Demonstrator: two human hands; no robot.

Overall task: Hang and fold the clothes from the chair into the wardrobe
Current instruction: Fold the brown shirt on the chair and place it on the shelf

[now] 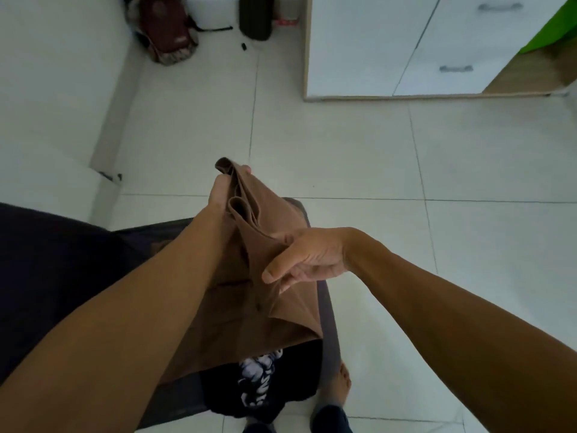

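Brown cloth, a garment [249, 276] gathered into long folds, hangs at the centre of the view between the two hands. The left hand [223, 192], toward 12 o'clock of the folds, pinches the top edge, thumb on the near side and fingertips showing over the far side. The right hand [304, 260], at about 3 o'clock, grips a bunch of the cloth lower down, index finger stretched out and the other fingers curled into the fabric. Below, toward 6 o'clock, a black garment with a white print [262, 382] lies on a dark chair [327, 335]; the print looks like lettering but cannot be read. A white wardrobe [406, 48] with drawer handles stands at 1 o'clock on the pale tiled floor [343, 151], well apart from the hands. A maroon bag [168, 29] sits at 11 o'clock.
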